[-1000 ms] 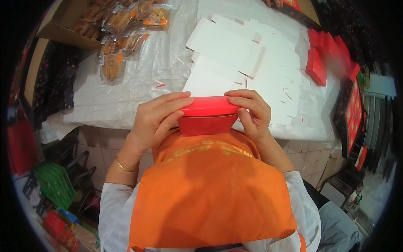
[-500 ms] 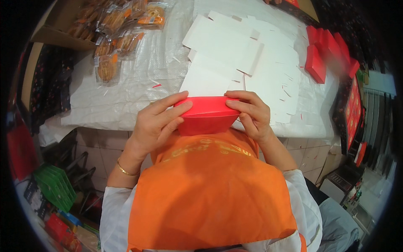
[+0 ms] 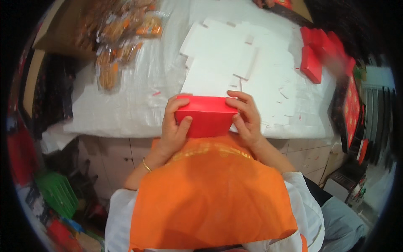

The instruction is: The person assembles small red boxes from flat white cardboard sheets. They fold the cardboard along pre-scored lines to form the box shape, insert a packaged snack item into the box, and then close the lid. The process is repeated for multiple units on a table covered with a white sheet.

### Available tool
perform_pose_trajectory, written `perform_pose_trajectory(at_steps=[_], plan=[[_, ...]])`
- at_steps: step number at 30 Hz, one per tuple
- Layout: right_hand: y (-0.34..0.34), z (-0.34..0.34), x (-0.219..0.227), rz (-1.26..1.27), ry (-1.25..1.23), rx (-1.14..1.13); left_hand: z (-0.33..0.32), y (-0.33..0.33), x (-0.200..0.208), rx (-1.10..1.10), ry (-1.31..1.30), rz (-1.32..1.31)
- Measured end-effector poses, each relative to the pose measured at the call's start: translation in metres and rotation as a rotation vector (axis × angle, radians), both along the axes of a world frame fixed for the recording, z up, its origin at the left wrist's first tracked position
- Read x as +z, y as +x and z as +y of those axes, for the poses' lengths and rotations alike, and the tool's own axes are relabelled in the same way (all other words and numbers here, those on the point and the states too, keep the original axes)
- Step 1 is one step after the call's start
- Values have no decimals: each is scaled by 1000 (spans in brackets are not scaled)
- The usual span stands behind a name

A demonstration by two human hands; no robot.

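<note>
A red cardboard box (image 3: 205, 119) is held at the table's near edge, just in front of my orange apron. My left hand (image 3: 174, 124) grips its left end, fingers over the top edge and thumb on the front face. At the other end, my right hand (image 3: 247, 115) holds the box the same way, thumb low and fingers along the top corner. The box's top looks closed flat. Just beyond it lie flat white cardboard blanks (image 3: 218, 63), overlapping in a loose pile.
Clear packets of round biscuits (image 3: 109, 75) lie at the left, by an open brown carton (image 3: 63, 40). Folded red boxes (image 3: 312, 65) are heaped at the right. Another person's hand (image 3: 264, 3) shows at the top edge. A green plastic rack (image 3: 56, 193) stands at lower left.
My left hand has moved in along the box's left end, its thumb now on the front face. The gap under the top flap has closed. The view has shifted slightly.
</note>
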State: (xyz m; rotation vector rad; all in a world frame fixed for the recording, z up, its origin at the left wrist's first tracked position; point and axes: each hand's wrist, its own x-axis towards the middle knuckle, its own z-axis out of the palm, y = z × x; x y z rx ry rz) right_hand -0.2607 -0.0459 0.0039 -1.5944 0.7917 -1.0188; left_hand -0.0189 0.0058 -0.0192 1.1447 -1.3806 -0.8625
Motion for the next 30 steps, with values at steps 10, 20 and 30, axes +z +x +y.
perform_pose_trajectory(at_steps=[10,20,30], plan=[[17,-6,1,72,94,-257,-75,-38,40,90,200,178],[-186,-136,-27,-112,166,-870,-107,-66,60,-38,52,5],[-352,-232,-39,609,-109,-1380,-66,-17,22,125,146,-151]])
